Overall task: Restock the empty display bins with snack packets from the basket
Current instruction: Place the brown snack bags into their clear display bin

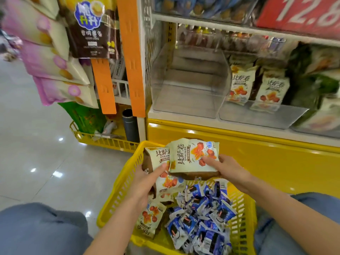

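Gripping cream packets (193, 157): left hand (147, 179), right hand (228, 170), above basket (117, 192).

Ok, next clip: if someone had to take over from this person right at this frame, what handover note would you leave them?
Left hand: grips a cream snack packet above the yellow basket.
Right hand: grips a second cream packet, which overlaps the first.
Basket: a loose cream packet and a heap of blue packets.
Done: nothing in the empty clear bin yet; the neighbouring bin holds matching packets.
Left: probably shelve the two held packets, then the rest.
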Demonstrator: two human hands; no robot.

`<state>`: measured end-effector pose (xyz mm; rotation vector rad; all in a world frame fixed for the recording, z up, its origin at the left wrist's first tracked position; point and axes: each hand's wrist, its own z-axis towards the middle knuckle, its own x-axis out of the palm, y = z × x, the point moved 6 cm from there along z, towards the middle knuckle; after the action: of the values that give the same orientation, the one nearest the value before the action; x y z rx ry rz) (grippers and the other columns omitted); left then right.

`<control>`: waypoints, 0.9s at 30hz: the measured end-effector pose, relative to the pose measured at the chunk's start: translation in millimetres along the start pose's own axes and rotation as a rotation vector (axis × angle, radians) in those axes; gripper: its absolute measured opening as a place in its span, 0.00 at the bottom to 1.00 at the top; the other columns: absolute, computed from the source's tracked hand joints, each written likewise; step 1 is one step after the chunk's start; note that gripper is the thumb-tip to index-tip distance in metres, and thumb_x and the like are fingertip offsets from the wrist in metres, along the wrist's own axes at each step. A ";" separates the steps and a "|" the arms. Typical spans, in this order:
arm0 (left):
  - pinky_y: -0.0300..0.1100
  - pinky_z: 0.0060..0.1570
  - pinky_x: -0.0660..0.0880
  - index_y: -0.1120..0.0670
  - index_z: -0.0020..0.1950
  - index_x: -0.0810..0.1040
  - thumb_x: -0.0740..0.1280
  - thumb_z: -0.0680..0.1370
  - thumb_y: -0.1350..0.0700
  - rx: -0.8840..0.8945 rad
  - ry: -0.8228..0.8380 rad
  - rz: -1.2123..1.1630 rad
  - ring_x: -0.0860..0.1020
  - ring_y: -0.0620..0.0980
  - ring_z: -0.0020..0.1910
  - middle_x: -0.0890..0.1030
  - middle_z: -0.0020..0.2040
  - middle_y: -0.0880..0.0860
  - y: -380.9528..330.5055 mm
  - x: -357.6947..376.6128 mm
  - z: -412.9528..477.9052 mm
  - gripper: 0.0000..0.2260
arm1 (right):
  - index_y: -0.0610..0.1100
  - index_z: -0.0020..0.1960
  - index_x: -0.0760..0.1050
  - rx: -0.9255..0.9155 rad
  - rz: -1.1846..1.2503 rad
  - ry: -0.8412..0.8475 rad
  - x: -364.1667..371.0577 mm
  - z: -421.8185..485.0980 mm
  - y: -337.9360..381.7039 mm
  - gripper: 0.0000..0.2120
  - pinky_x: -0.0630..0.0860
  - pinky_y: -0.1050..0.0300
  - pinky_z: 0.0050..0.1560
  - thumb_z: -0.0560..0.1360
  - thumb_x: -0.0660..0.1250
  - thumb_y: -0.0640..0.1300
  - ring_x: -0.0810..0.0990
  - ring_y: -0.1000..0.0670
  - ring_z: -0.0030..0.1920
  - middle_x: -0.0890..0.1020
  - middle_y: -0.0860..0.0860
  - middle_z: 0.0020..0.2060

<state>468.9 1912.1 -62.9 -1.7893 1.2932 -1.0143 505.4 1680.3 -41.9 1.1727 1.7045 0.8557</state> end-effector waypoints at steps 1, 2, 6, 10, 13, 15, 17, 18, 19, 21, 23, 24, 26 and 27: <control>0.54 0.55 0.76 0.48 0.58 0.74 0.75 0.67 0.52 -0.002 0.015 0.001 0.81 0.52 0.52 0.83 0.52 0.50 -4.0 5.1 -2.7 0.22 | 0.48 0.52 0.76 -0.008 -0.004 -0.010 -2.4 -3.9 3.2 0.19 0.78 0.64 0.38 0.68 0.71 0.58 0.85 0.54 0.42 0.85 0.53 0.43; 0.56 0.57 0.75 0.49 0.60 0.73 0.76 0.66 0.51 -0.004 0.023 0.004 0.80 0.52 0.53 0.83 0.53 0.51 -7.5 9.6 -5.7 0.24 | 0.48 0.52 0.76 -0.010 -0.010 -0.005 -3.7 -8.1 5.9 0.19 0.78 0.65 0.37 0.67 0.71 0.58 0.85 0.55 0.41 0.85 0.53 0.42; 0.55 0.54 0.76 0.48 0.62 0.72 0.77 0.58 0.48 -0.023 0.092 -0.021 0.80 0.52 0.52 0.83 0.53 0.51 -21.7 26.2 -18.2 0.33 | 0.45 0.54 0.76 0.034 -0.028 0.081 -6.5 -27.0 11.6 0.28 0.78 0.64 0.38 0.62 0.71 0.62 0.85 0.54 0.43 0.86 0.52 0.42; 0.59 0.53 0.76 0.48 0.64 0.71 0.78 0.56 0.45 -0.063 0.301 -0.025 0.81 0.54 0.53 0.84 0.52 0.52 -37.4 52.5 -25.8 0.38 | 0.46 0.53 0.76 0.012 0.050 0.089 -18.9 -45.1 24.5 0.22 0.79 0.62 0.37 0.64 0.71 0.57 0.85 0.52 0.43 0.86 0.52 0.42; 0.53 0.45 0.79 0.48 0.63 0.72 0.77 0.57 0.46 -0.044 0.357 -0.021 0.82 0.53 0.51 0.84 0.51 0.52 -50.1 70.7 -28.0 0.36 | 0.49 0.50 0.76 -0.077 0.072 -0.003 -36.4 -52.8 40.2 0.12 0.78 0.64 0.35 0.69 0.72 0.51 0.85 0.55 0.41 0.86 0.55 0.41; 0.49 0.40 0.78 0.48 0.61 0.72 0.76 0.59 0.48 -0.007 0.331 -0.014 0.82 0.53 0.49 0.84 0.50 0.52 -59.0 79.1 -24.0 0.32 | 0.49 0.50 0.77 -0.127 0.035 -0.027 -46.8 -54.3 50.6 0.10 0.79 0.63 0.36 0.71 0.72 0.49 0.85 0.55 0.42 0.86 0.55 0.42; 0.48 0.41 0.77 0.47 0.59 0.72 0.76 0.65 0.52 0.043 0.284 0.022 0.82 0.53 0.48 0.84 0.49 0.52 -68.7 84.8 -15.8 0.25 | 0.49 0.51 0.77 -0.134 -0.006 -0.052 -56.4 -53.0 58.0 0.12 0.79 0.64 0.37 0.69 0.74 0.48 0.84 0.56 0.43 0.86 0.56 0.42; 0.48 0.42 0.77 0.46 0.58 0.72 0.75 0.68 0.54 0.070 0.261 0.044 0.81 0.52 0.49 0.84 0.48 0.52 -74.2 87.3 -11.2 0.22 | 0.48 0.52 0.77 -0.132 -0.033 -0.057 -60.8 -51.3 60.7 0.14 0.80 0.64 0.39 0.68 0.75 0.49 0.84 0.57 0.43 0.86 0.55 0.42; 0.48 0.43 0.76 0.46 0.57 0.72 0.74 0.69 0.55 0.098 0.237 0.071 0.81 0.51 0.49 0.84 0.48 0.51 -80.2 89.9 -6.6 0.20 | 0.47 0.53 0.77 -0.129 -0.060 -0.061 -64.5 -47.6 62.8 0.17 0.80 0.64 0.40 0.67 0.75 0.49 0.84 0.58 0.44 0.86 0.55 0.43; 0.45 0.41 0.75 0.44 0.57 0.71 0.74 0.69 0.55 0.172 0.184 0.150 0.80 0.48 0.48 0.82 0.47 0.48 -93.3 94.1 2.5 0.20 | 0.45 0.57 0.74 -0.124 -0.076 -0.099 -72.6 -39.9 65.7 0.24 0.79 0.66 0.39 0.64 0.77 0.50 0.83 0.59 0.43 0.85 0.55 0.44; 0.39 0.37 0.73 0.43 0.57 0.69 0.74 0.69 0.55 0.246 0.135 0.234 0.79 0.45 0.46 0.80 0.47 0.46 -105.9 97.1 11.7 0.21 | 0.47 0.64 0.65 -0.115 -0.055 -0.149 -77.9 -30.8 66.6 0.36 0.78 0.68 0.35 0.62 0.78 0.49 0.83 0.58 0.42 0.81 0.55 0.46; 0.37 0.35 0.73 0.43 0.57 0.68 0.74 0.70 0.55 0.273 0.123 0.261 0.79 0.43 0.46 0.79 0.48 0.45 -110.8 98.4 16.4 0.21 | 0.49 0.68 0.60 -0.104 -0.051 -0.151 -78.1 -26.5 65.8 0.41 0.78 0.67 0.34 0.62 0.78 0.48 0.82 0.58 0.42 0.80 0.55 0.47; 0.34 0.33 0.72 0.45 0.57 0.70 0.73 0.70 0.55 0.300 0.117 0.294 0.79 0.42 0.45 0.80 0.48 0.46 -116.7 101.6 26.1 0.20 | 0.48 0.69 0.59 -0.103 -0.063 -0.128 -77.2 -17.3 64.1 0.42 0.77 0.67 0.32 0.62 0.78 0.48 0.83 0.57 0.41 0.80 0.56 0.46; 0.34 0.33 0.72 0.46 0.57 0.72 0.73 0.70 0.55 0.302 0.119 0.302 0.80 0.42 0.44 0.81 0.48 0.46 -117.8 103.5 31.0 0.18 | 0.47 0.67 0.61 -0.103 -0.084 -0.115 -77.9 -11.9 62.7 0.40 0.77 0.68 0.32 0.62 0.78 0.48 0.83 0.59 0.41 0.81 0.56 0.45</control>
<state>565.7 1845.9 45.7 -1.2813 1.3509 -1.0896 529.8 1625.9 39.2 1.0534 1.5864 0.7993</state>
